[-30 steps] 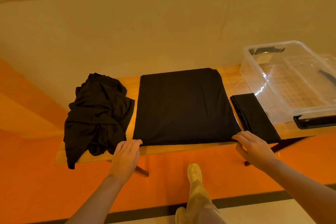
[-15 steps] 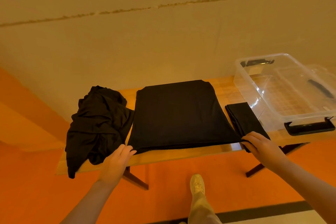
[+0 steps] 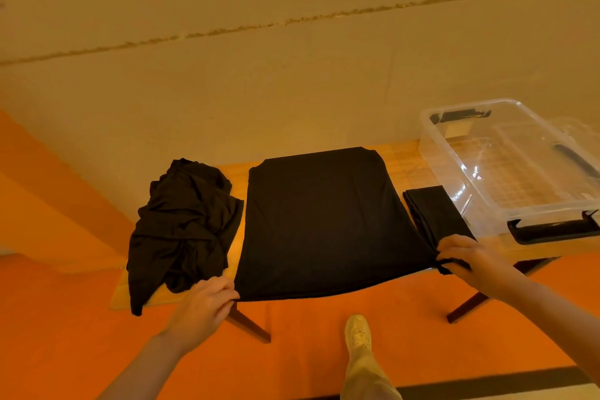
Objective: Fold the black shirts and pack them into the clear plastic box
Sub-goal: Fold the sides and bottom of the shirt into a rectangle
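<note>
Orange floor and a pale wall surround the narrow wooden counter (image 3: 409, 159). On it, a black shirt (image 3: 324, 217) lies spread flat in the middle, between a crumpled pile of shirts (image 3: 185, 221) and a small folded shirt (image 3: 433, 212) beside the clear plastic box (image 3: 506, 169). The left hand (image 3: 207, 302) pinches its near left corner and the right hand (image 3: 467, 258) pinches the near right corner. Such cloth looks light, soft and limp, so holding both corners seems best for keeping the edge straight.
</note>
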Motion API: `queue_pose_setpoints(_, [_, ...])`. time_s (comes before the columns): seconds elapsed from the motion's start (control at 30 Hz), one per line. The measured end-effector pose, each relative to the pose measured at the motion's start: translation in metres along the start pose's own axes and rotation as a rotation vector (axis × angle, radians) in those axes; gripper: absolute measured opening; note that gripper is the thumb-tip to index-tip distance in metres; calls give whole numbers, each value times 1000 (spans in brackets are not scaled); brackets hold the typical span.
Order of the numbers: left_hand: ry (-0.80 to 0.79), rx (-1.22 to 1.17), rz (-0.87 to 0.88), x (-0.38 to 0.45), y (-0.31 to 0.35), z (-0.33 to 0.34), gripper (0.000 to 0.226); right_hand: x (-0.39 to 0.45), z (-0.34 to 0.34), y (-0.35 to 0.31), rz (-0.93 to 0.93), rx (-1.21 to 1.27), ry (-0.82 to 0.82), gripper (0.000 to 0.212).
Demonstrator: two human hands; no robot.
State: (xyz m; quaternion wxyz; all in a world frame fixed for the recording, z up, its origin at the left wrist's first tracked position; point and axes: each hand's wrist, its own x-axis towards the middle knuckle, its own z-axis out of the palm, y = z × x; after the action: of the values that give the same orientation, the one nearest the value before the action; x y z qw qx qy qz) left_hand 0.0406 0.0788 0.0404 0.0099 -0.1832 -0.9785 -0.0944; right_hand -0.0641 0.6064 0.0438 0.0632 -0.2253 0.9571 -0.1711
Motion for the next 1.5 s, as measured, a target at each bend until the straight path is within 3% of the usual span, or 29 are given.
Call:
queue_pose_setpoints(0.1, [67, -108, -87, 6, 6, -6, 21, 4, -10, -9, 46, 109, -49, 27])
queue_pose_setpoints(0.33, [294, -563, -502, 23, 29, -21, 18, 8, -21, -24, 229, 559, 56, 25])
queue_pose_setpoints(0.53, [346, -643, -594, 16, 27, -24, 15, 1, -32, -41, 320, 843, 100, 17])
queue_pose_setpoints(1.0, [279, -859, -585, 31, 21, -57, 14, 10, -49, -36, 411, 820, 40, 13])
queue_pose_setpoints(1.13, [309, -830, -588, 74, 3, -72, 15, 51, -68, -36, 422, 862, 113, 26])
queue_pose_setpoints(1.23, [339, -812, -626, 116, -16, -79, 19, 94, -79, -26, 432, 857, 161, 9])
queue_pose_setpoints(1.5, [338, -676, -764, 238, -77, -70, 24, 237, -84, 19, 482, 830, 221, 8])
